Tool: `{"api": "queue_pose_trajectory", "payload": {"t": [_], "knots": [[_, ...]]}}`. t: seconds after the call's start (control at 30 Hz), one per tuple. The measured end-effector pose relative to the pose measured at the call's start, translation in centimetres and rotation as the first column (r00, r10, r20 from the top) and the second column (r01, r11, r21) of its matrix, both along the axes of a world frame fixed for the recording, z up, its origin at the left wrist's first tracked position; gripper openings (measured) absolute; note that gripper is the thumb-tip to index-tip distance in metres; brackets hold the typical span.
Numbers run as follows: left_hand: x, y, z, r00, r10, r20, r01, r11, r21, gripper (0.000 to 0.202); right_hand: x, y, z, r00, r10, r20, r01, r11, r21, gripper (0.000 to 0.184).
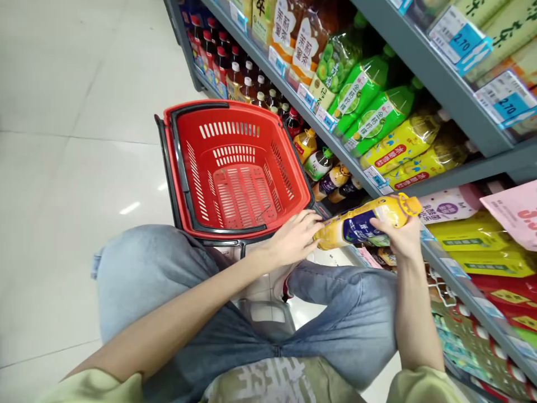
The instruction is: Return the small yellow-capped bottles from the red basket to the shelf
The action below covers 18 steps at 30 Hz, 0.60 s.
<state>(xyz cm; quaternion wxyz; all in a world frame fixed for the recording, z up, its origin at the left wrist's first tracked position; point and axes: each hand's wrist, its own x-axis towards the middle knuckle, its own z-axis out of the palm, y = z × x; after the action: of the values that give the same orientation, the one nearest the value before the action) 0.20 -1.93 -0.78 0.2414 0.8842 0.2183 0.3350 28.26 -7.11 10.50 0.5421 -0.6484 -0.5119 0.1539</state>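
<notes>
A large yellow drink bottle (361, 222) with a dark blue label and a yellow handled cap lies tilted across my two hands, above my right knee. My right hand (396, 229) is closed around its cap end, the thumb pressed on the label. At the bottle's base, my left hand (296, 238) touches it with bent fingers; part of the grip is hidden. Just beyond my left hand stands a red shopping basket (274, 226) with black handles. Its slotted floor shows with nothing lying on it.
Shelving (478, 126) packed with drink bottles runs along the right. Green bottles (356, 92) lie on the middle shelf, and red-capped bottles (207, 47) stand on the lower one. Bagged goods (478, 243) fill the near right. Pale tiled floor (84, 168) stretches left.
</notes>
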Motion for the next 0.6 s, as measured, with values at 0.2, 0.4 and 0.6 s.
{"api": "queue_pose_trajectory", "payload": {"t": [0.2, 0.4, 0.6], "knots": [[-0.3, 0.6, -2.1, 0.829, 0.300, -0.472, -0.325, 0.945, 0.030, 0.064, -0.6, 1.6, -5.5, 0.988, 0.026, 0.149, 0.004, 0.981, -0.193, 0.088], [0.1, 0.0, -4.5, 0.778, 0.364, -0.513, -0.503, 0.849, -0.162, 0.066, -0.6, 3.5, -9.5, 0.913, 0.238, 0.332, -0.168, 0.959, -0.227, 0.071], [-0.1, -0.4, -4.3, 0.746, 0.392, -0.539, -0.486, 0.873, -0.037, 0.069, 0.3, 5.6, -11.1, 0.828, 0.288, 0.482, -0.280, 0.956, -0.090, 0.070]]}}
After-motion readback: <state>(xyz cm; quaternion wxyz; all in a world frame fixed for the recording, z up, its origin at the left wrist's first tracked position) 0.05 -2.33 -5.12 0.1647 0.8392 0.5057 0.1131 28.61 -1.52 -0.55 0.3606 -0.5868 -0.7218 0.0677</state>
